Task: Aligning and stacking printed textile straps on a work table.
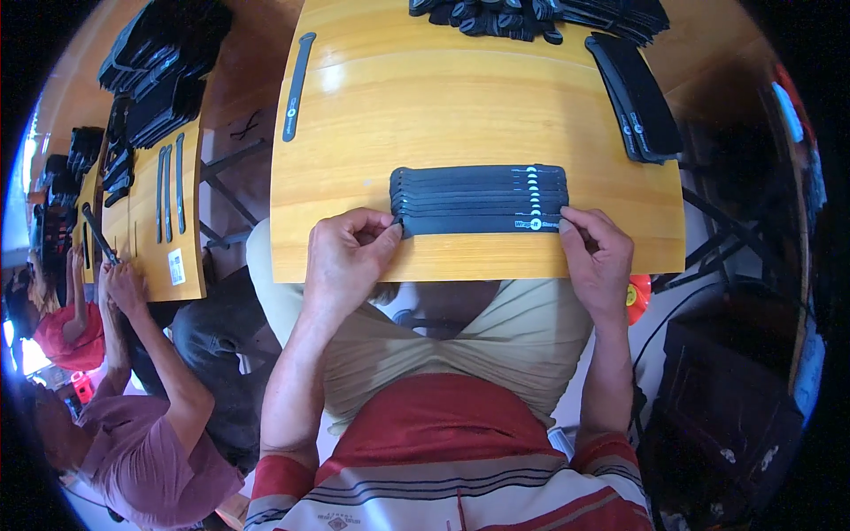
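Several flat black straps (469, 184) with white printed marks lie overlapped in a fanned row near the table's front edge. The nearest strap (460, 224) is pinched at both ends. My left hand (347, 258) grips its left end between thumb and forefinger. At its right end, beside the white print, my right hand (600, 258) closes with thumb and forefinger. The strap lies straight between my hands, along the front of the row. Both forearms rest low, close to my lap.
One loose dark strap (299, 87) lies at the table's far left. A heap of black straps (505, 16) is at the back, and longer stacked straps (636, 99) overlap the right edge. To the left, a co-worker (146, 425) handles a strap at another table (190, 257).
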The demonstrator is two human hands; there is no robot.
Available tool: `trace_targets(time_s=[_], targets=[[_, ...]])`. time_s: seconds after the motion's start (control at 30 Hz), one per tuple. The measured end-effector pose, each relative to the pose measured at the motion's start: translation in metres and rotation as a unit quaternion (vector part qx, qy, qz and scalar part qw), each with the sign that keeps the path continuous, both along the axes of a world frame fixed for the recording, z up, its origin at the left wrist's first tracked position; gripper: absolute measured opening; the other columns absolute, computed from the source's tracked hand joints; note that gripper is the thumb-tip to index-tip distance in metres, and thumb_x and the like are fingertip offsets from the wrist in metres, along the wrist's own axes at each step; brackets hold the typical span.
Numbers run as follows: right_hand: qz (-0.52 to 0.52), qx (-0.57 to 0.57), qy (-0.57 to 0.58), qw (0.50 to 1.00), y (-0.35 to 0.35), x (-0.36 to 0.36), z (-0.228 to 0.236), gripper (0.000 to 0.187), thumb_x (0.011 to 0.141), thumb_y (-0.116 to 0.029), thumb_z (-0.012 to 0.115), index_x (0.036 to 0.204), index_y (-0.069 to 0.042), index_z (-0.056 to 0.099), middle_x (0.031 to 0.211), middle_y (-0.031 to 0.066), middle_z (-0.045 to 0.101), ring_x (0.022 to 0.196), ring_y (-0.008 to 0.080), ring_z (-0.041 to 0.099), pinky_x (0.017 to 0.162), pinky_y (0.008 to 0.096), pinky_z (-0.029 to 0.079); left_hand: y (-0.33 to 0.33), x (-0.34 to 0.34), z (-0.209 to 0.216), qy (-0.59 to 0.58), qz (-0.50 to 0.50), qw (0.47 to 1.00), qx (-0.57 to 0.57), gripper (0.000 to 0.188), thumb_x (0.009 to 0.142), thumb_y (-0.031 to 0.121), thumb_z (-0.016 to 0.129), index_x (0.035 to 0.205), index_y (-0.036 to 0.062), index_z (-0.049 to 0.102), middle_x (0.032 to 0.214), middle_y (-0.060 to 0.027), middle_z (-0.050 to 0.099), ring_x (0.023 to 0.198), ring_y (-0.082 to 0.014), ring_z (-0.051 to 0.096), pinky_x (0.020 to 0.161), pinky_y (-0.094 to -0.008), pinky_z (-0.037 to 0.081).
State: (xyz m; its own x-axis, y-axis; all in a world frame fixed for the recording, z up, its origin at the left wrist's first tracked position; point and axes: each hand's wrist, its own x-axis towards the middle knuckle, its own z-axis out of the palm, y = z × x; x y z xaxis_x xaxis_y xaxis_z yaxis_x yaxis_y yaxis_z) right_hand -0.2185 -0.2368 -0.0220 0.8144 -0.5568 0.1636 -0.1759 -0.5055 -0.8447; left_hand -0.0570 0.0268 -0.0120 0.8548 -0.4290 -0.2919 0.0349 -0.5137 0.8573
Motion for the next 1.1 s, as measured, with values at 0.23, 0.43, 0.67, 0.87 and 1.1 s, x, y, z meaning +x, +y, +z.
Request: trace_targets(time_s=[0.23, 0.43, 0.67, 0.87, 1.1], targets=[[-0.006, 0.012, 0.035, 0.999, 0.001, 0.001, 0.005, 0.016, 0.092, -0.002, 0.069, 0.105, 0.005, 0.073, 0.084, 0.0131, 0.069, 0.071, 0.0184, 0.065, 0.066, 0.0299, 0.051, -0.001, -0.002, 0.002, 0.004, 0.021, 1.000, -0.008, 0.013, 0.093, 0.008, 0.074, 0.092, -0.0045, 0.075, 0.066, -0.0002, 0.066, 0.057, -0.0049, 0.055, 0.054, -0.0240, 0.044], [0.002, 0.010, 0.024, 1.000, 0.000, 0.004, 0.006, 0.016, 0.091, -0.003, 0.069, 0.104, 0.005, 0.073, 0.084, 0.0147, 0.069, 0.070, 0.0186, 0.066, 0.065, 0.0310, 0.052, -0.004, -0.002, 0.009, 0.024, 0.032, 0.999, -0.002, 0.012, 0.093, 0.007, 0.073, 0.092, -0.0050, 0.074, 0.066, 0.0006, 0.065, 0.057, -0.0035, 0.054, 0.052, -0.0227, 0.042], [-0.008, 0.015, 0.038, 0.999, -0.001, 0.004, 0.010, 0.015, 0.092, -0.004, 0.069, 0.103, 0.005, 0.073, 0.084, 0.0152, 0.070, 0.068, 0.0203, 0.067, 0.066, 0.0320, 0.053, -0.001, 0.000, 0.002, 0.027, 0.027, 0.999, -0.008, 0.011, 0.094, 0.007, 0.073, 0.093, -0.0038, 0.073, 0.069, -0.0004, 0.066, 0.057, -0.0044, 0.056, 0.050, -0.0219, 0.043], [0.004, 0.002, 0.054, 0.999, -0.003, 0.006, 0.011, 0.016, 0.091, -0.005, 0.068, 0.103, 0.006, 0.073, 0.085, 0.0161, 0.071, 0.069, 0.0214, 0.068, 0.066, 0.0324, 0.054, -0.002, -0.002, 0.002, 0.016, 0.031, 0.999, -0.015, 0.013, 0.093, 0.007, 0.074, 0.092, -0.0054, 0.074, 0.068, 0.0001, 0.066, 0.058, -0.0035, 0.054, 0.052, -0.0224, 0.042], [-0.015, 0.023, 0.053, 0.998, -0.001, 0.007, 0.006, 0.016, 0.091, -0.006, 0.069, 0.102, 0.005, 0.074, 0.087, 0.0161, 0.073, 0.072, 0.0205, 0.070, 0.068, 0.0314, 0.055, -0.001, -0.001, 0.003, 0.023, 0.035, 0.999, -0.009, 0.013, 0.093, 0.008, 0.075, 0.092, -0.0049, 0.074, 0.066, 0.0005, 0.065, 0.058, -0.0038, 0.054, 0.053, -0.0234, 0.043]])
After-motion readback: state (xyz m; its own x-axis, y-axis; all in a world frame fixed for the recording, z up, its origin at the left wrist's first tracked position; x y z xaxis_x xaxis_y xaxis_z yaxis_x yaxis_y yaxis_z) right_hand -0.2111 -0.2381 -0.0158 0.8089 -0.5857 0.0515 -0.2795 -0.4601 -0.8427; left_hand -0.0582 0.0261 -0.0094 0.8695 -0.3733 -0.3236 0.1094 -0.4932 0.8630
